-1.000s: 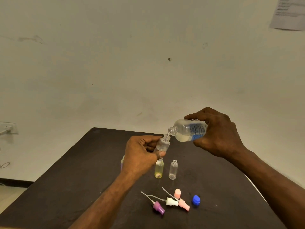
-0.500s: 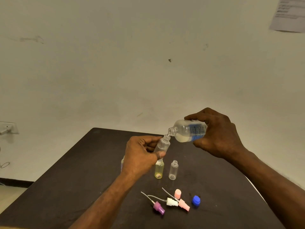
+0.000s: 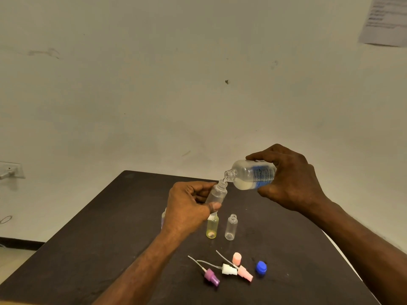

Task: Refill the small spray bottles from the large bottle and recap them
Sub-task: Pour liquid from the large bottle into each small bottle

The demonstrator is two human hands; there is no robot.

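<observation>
Pouring from large bottle (right hand), small bottle in left hand

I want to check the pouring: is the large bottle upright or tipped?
Tipped. The large bottle, held in the right hand, lies almost sideways, its open neck just above the mouth of the small bottle in the left hand.

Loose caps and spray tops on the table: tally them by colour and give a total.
Pink: 2, the spray head and the small cap
White: 1, the spray head
Purple: 1, the spray head
Blue: 1, the screw cap
Total: 5
</observation>
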